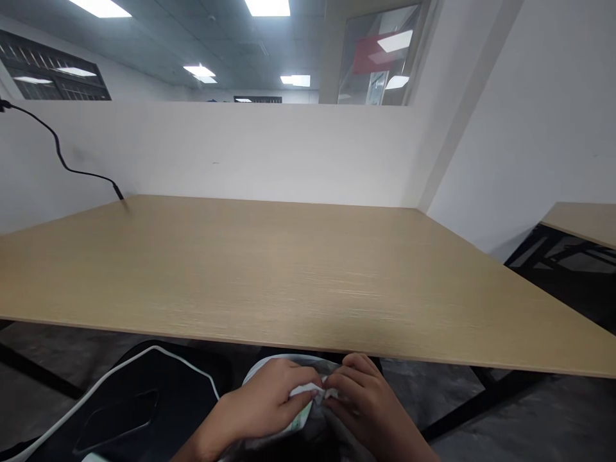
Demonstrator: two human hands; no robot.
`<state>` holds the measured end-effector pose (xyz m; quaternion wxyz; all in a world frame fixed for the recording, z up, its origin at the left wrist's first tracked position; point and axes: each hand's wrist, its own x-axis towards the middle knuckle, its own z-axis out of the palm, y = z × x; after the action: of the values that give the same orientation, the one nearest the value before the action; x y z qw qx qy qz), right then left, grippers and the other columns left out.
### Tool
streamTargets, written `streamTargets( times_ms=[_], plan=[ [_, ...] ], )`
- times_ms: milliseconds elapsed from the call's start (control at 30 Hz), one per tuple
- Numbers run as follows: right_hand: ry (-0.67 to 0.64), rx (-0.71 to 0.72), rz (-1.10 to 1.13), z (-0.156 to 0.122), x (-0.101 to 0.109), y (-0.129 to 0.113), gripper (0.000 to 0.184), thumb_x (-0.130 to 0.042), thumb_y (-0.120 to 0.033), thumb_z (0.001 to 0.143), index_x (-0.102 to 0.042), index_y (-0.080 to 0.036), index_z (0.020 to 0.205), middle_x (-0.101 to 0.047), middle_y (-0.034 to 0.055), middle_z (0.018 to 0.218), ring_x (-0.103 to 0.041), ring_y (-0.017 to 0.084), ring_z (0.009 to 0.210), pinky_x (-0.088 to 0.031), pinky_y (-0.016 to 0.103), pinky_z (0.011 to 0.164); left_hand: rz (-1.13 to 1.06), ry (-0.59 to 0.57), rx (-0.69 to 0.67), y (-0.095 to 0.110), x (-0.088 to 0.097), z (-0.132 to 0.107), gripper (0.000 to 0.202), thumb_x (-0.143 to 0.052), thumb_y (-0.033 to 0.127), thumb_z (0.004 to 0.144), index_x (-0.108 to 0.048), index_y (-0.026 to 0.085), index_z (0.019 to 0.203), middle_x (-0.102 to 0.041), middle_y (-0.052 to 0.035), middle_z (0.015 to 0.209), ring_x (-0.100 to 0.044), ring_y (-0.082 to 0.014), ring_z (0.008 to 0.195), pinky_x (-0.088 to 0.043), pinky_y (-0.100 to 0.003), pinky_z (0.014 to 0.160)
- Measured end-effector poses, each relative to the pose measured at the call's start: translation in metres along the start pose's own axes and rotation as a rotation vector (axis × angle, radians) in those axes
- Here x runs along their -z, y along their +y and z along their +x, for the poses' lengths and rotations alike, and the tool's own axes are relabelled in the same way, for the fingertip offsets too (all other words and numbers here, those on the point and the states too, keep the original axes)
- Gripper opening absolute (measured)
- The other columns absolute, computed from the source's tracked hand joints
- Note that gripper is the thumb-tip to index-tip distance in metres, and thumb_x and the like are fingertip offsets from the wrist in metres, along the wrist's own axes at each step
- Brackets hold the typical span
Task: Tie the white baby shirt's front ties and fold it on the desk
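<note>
Packet (301,417), white and green, is just off the table's (308,276) near edge; I see left hand (267,399) and right hand (363,399) curled nearly closed, pinching it. Uneven pulling could, I judge, tear it.

White ceiling light panels (267,6) burn out to glare and reflect in the barred window (52,67). The wood-grain desktop (269,269) carries a faint sheen and a soft shadow near the right hand (368,398), while the floor (404,398) is dim. Wide-angle distortion stretches the desktop's sides, with fine detail slightly smeared
</note>
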<state>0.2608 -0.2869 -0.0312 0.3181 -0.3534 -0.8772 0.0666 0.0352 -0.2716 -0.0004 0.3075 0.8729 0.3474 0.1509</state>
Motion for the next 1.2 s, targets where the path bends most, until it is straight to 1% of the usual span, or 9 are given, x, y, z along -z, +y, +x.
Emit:
streamTargets(
  times_ms=[167, 300, 367, 467, 600, 767, 900, 1067, 1200],
  plan=[
    [-0.002, -0.032, 0.011, -0.0014, 0.0025, -0.0004, 0.009, -0.067, -0.018, 0.088, -0.061, -0.022, 0.093, -0.069, 0.0016, 0.083, -0.06, 0.019, 0.085, -0.05, 0.03, 0.075, -0.038, 0.024, -0.003, -0.0017, -0.0002, -0.001, 0.028, -0.041, 0.034, 0.101, -0.066, 0.025, 0.11, -0.073, -0.0008, 0.104, -0.066, -0.0171, 0.091, -0.046, -0.023, 0.079],
    [-0.071, -0.11, 0.037, -0.0027, 0.0022, 0.0001, 0.011, -0.07, -0.019, 0.085, -0.06, -0.021, 0.088, -0.068, 0.0023, 0.08, -0.059, 0.018, 0.081, -0.049, 0.026, 0.066, -0.001, 0.028, 0.0, -0.003, -0.0018, -0.0028, 0.027, -0.043, 0.034, 0.101, -0.065, 0.027, 0.114, -0.073, -0.0001, 0.103, -0.066, -0.0173, 0.09, -0.045, -0.024, 0.08],
    [-0.102, -0.126, 0.041, -0.0032, 0.0013, 0.0007, 0.012, -0.072, -0.021, 0.084, -0.06, -0.021, 0.085, -0.067, 0.0017, 0.077, -0.059, 0.018, 0.078, -0.049, 0.026, 0.064, 0.016, 0.027, -0.008, -0.0038, -0.0027, -0.0035, 0.026, -0.044, 0.034, 0.1, -0.065, 0.027, 0.114, -0.073, -0.0003, 0.102, -0.066, -0.0178, 0.091, -0.045, -0.024, 0.081],
    [-0.09, -0.106, 0.041, -0.0032, 0.0012, 0.001, 0.009, -0.07, -0.022, 0.086, -0.061, -0.021, 0.085, -0.067, 0.0012, 0.077, -0.059, 0.017, 0.077, -0.048, 0.026, 0.064, 0.012, 0.023, -0.023, -0.0045, -0.003, -0.0036, 0.028, -0.043, 0.034, 0.101, -0.066, 0.026, 0.114, -0.073, -0.0015, 0.101, -0.066, -0.0178, 0.09, -0.046, -0.024, 0.081],
    [-0.033, -0.044, 0.046, -0.0022, 0.0035, 0.0016, 0.003, -0.065, -0.025, 0.091, -0.064, -0.022, 0.092, -0.068, 0.0011, 0.078, -0.058, 0.017, 0.076, -0.047, 0.027, 0.066, 0.015, 0.038, -0.01, -0.0043, -0.0018, -0.003, 0.029, -0.043, 0.035, 0.101, -0.066, 0.025, 0.113, -0.073, -0.0024, 0.1, -0.066, -0.0178, 0.089, -0.046, -0.023, 0.078],
    [0.018, 0.027, 0.066, -0.0037, 0.0051, 0.005, 0.007, -0.062, -0.025, 0.094, -0.065, -0.022, 0.099, -0.068, 0.0019, 0.076, -0.056, 0.017, 0.076, -0.046, 0.028, 0.067, 0.027, 0.046, -0.007, -0.0033, -0.0013, -0.0027, 0.029, -0.044, 0.036, 0.1, -0.066, 0.025, 0.115, -0.073, -0.0025, 0.103, -0.067, -0.0179, 0.091, -0.047, -0.023, 0.08],
    [0.016, 0.059, 0.084, -0.0043, 0.0072, 0.005, 0.008, -0.058, -0.02, 0.096, -0.065, -0.022, 0.098, -0.063, 0.0011, 0.07, -0.053, 0.016, 0.072, -0.045, 0.028, 0.064, 0.007, 0.045, -0.001, -0.0027, -0.0015, -0.0026, 0.032, -0.042, 0.041, 0.101, -0.066, 0.025, 0.115, -0.073, -0.0033, 0.102, -0.066, -0.0174, 0.09, -0.047, -0.023, 0.08],
    [-0.012, 0.043, 0.073, -0.0031, 0.0099, 0.0045, 0.006, -0.063, -0.022, 0.093, -0.064, -0.022, 0.099, -0.066, 0.0022, 0.08, -0.056, 0.017, 0.078, -0.047, 0.028, 0.068, 0.028, 0.045, -0.01, -0.0017, -0.0007, -0.0023, 0.031, -0.042, 0.04, 0.101, -0.067, 0.026, 0.115, -0.073, -0.0026, 0.103, -0.066, -0.0175, 0.09, -0.047, -0.024, 0.08],
    [0.034, 0.046, -0.025, -0.0025, 0.0072, 0.0058, 0.005, -0.068, -0.022, 0.089, -0.064, -0.02, 0.092, -0.064, 0.0022, 0.078, -0.057, 0.017, 0.076, -0.046, 0.028, 0.066, 0.051, 0.058, 0.005, -0.0009, -0.0005, -0.0023, 0.03, -0.042, 0.039, 0.101, -0.067, 0.026, 0.114, -0.073, -0.0018, 0.101, -0.066, -0.0181, 0.089, -0.047, -0.024, 0.079]
  ],
)
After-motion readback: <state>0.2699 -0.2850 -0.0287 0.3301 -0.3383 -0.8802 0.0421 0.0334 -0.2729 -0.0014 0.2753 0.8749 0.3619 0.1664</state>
